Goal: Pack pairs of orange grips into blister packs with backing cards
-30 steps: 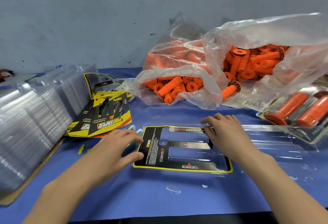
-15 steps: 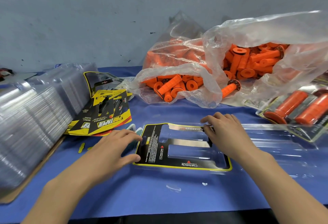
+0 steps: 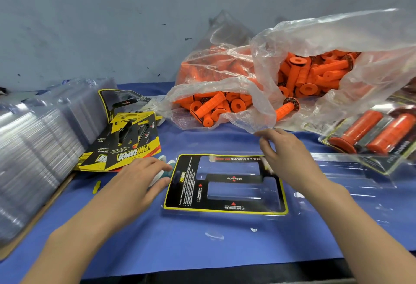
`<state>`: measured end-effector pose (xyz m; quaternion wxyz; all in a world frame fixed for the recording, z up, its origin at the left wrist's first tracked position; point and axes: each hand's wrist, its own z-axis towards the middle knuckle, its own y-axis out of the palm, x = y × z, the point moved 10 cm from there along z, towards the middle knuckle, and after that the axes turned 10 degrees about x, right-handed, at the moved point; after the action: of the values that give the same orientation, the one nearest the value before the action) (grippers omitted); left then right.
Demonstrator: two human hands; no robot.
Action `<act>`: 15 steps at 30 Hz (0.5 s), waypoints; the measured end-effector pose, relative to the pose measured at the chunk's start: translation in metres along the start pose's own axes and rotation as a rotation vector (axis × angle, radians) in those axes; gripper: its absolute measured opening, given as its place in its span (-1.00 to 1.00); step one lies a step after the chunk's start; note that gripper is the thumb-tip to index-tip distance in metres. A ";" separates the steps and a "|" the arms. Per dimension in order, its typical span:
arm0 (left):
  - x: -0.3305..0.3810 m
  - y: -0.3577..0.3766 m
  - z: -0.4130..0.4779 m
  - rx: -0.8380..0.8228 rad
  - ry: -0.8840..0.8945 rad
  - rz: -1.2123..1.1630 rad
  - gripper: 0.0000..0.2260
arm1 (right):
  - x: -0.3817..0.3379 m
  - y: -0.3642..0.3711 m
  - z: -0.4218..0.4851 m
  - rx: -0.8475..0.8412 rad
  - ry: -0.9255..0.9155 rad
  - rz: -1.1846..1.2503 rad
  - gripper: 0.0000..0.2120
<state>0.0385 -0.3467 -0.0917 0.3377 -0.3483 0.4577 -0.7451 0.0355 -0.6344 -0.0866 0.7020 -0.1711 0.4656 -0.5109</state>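
Note:
A black and yellow backing card point(image 3: 225, 183) lies in an opened clear blister pack point(image 3: 337, 184) on the blue cloth in front of me. My left hand point(image 3: 135, 177) rests flat at the card's left edge, fingers straight. My right hand point(image 3: 286, 150) hovers over the card's far right corner with relaxed fingers, holding nothing. Loose orange grips point(image 3: 211, 108) fill two clear plastic bags point(image 3: 315, 42) behind the card. One grip point(image 3: 286, 110) pokes out of the right bag just beyond my right hand.
A stack of clear blister shells point(image 3: 38, 146) fills the left side. Loose yellow and black cards point(image 3: 128, 146) lie beside it. A finished pack with two orange grips point(image 3: 369, 132) sits at the right. A grey wall stands behind the bags.
My right hand has lifted off the card's top edge and moved up and away toward the bags. My left hand has stayed at the card's left edge.

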 end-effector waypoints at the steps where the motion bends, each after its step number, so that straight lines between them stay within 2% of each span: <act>1: 0.009 -0.001 0.001 0.018 0.023 -0.017 -0.74 | 0.002 -0.004 0.002 0.012 0.012 0.020 -0.73; 6: 0.078 0.005 -0.001 0.108 0.229 -0.063 -0.65 | 0.016 -0.006 0.003 -0.078 0.028 -0.023 -0.73; 10: 0.139 0.025 -0.011 0.122 0.443 -0.046 -0.70 | 0.021 0.002 -0.002 -0.186 0.023 -0.105 -0.71; 15: 0.185 0.046 -0.019 0.124 0.635 0.018 -0.72 | 0.022 0.002 -0.004 -0.215 0.043 -0.084 -0.70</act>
<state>-0.0671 -0.5069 -0.1014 0.2050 -0.0731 0.4970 -0.8400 0.0346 -0.6520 -0.1005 0.6475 -0.2538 0.5253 -0.4903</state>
